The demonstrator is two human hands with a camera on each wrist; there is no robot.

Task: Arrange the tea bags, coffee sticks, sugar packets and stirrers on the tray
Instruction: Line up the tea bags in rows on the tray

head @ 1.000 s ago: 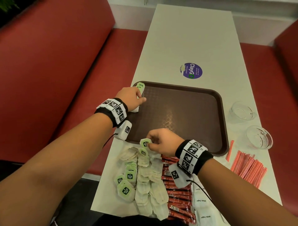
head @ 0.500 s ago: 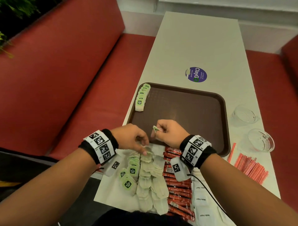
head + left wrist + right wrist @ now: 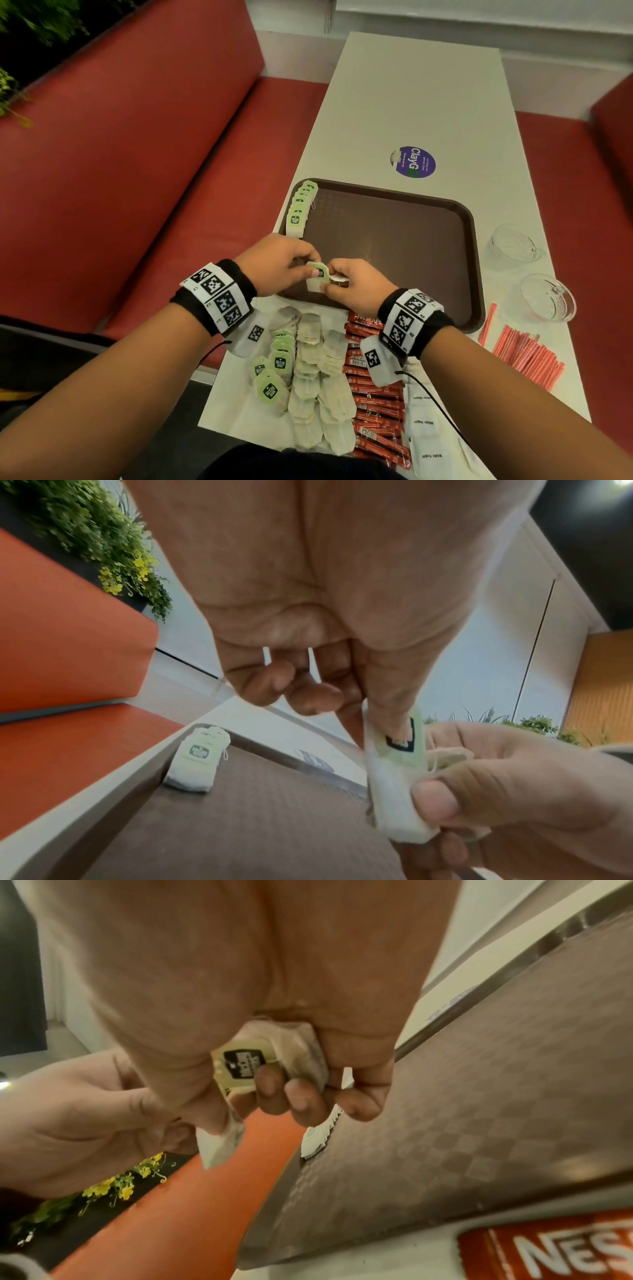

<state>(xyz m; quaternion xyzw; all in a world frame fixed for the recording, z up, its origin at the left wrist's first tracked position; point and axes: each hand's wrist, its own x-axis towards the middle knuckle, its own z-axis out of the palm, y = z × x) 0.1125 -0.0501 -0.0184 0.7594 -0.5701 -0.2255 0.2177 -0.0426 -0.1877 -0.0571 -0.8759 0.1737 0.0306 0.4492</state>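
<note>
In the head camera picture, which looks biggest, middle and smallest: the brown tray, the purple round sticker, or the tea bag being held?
1. Brown plastic tray: clearly largest.
2. Purple round sticker on the white table.
3. Green-tagged tea bag held by both hands: looks somewhat smaller than the sticker, though fingers hide part of it.

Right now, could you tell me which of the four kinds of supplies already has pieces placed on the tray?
Only the tea bags: a neat row of them lies along the tray's far-left edge. The coffee sticks, sugar packets and stirrers lie on the table.

tea bag row (image 3: 301, 209) along tray (image 3: 474, 240) left edge, stirrers (image 3: 527, 353) right of tray
</note>
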